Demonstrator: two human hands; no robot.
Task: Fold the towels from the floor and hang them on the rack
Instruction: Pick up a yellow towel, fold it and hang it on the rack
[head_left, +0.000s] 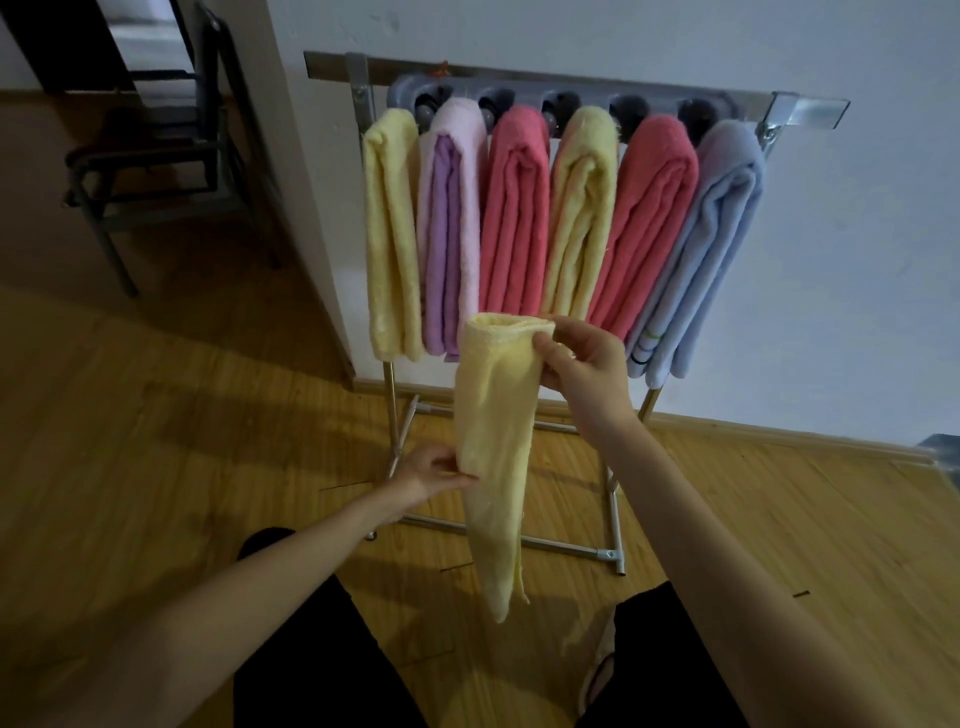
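Below the rack (789, 111), our right hand (584, 364) pinches the folded yellow towel's (493, 441) top; left hand (431, 470) grips its edge, keeping folds aligned for hanging.

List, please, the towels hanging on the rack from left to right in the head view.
Pale yellow towel → pink-and-purple towel → coral towel → second yellow towel → second coral towel → light blue towel.

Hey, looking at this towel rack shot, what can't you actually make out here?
- Rack top bar, head view: covered by six hung towels.
- Right hand fingers: tucked behind the yellow towel it grips.
- Floor towels: none in view; legs and the frame edges cut the floor off.
- Chair: dim, cut off by the top edge.
- Blue towel stripes: too small to read.
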